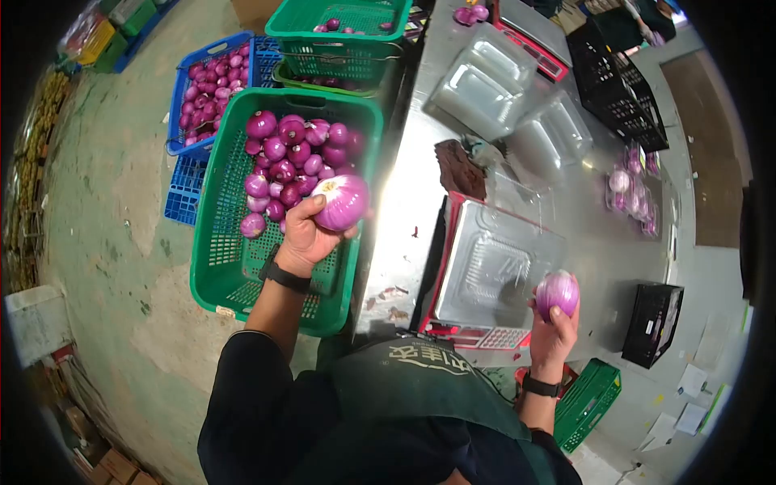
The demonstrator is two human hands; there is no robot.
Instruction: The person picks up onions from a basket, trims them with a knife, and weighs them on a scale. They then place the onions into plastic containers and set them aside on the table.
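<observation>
Left hand (303, 238): raised over the green crate (212, 267), fingers closed round a large red onion (341, 202), cupped from below and the side. The outer skin looks partly off, pale streaked flesh showing.

Right hand (554, 335): closed on a smaller red onion (557, 293), held up by the fingertips just beside the weighing scale (453, 323). The empty clear plastic tray (493, 271) on the scale is close by; the onion is above the steel table (404, 218), not touching it.

Around them: loose red onions (287, 158) heaped at the far end of the green crate. A blue crate (182, 97) of more onions lies beyond it. Stacked clear trays (485, 89) and a black crate (614, 81) stand farther along the table, with packed onions (630, 190) off to the right.

Handling, as a judgement: both bulbs are firm and fairly dense, and each fits one hand. The dry papery skin is slick and can slide or flake off, so a pinch on loose skin would likely slip. The best hold is around the widest part, palm or several fingers spread under it. They are hard enough to resist squeezing, but would bruise if dropped.
</observation>
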